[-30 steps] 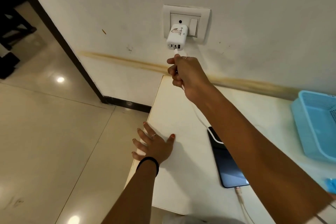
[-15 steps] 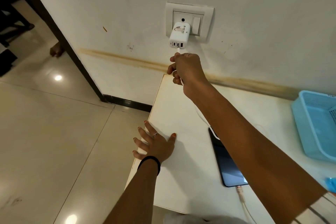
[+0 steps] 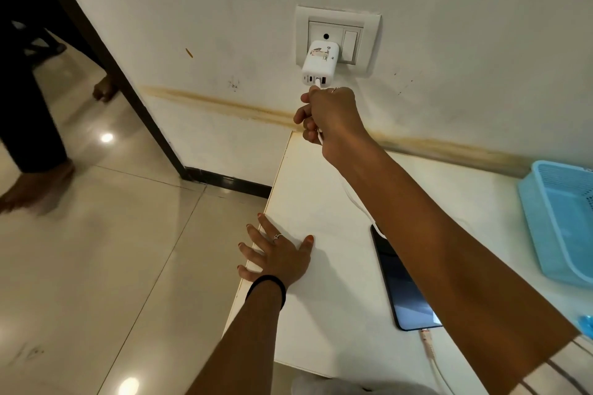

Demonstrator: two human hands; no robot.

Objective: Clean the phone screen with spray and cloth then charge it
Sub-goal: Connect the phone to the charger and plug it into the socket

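Note:
A white charger adapter (image 3: 318,64) sits plugged into the wall socket plate (image 3: 369,42). My right hand (image 3: 330,115) is just below it, shut on the white cable (image 3: 354,199), whose plug end meets a port on the adapter's underside. The cable runs down under my forearm toward the dark phone (image 3: 401,285), which lies flat on the white table (image 3: 321,314) with a cable connector at its near end (image 3: 428,343). My left hand (image 3: 277,258) rests flat with fingers spread on the table's left edge.
A light blue plastic basket (image 3: 558,218) stands at the table's right. A bit of blue cloth (image 3: 585,325) shows at the right edge. Another person's bare feet (image 3: 35,183) stand on the glossy tiled floor at left, beside a dark door frame (image 3: 106,51).
My right hand has risen with the cable plug until it reaches the adapter's port. A person's feet have come into view on the floor at left. My left hand stays put.

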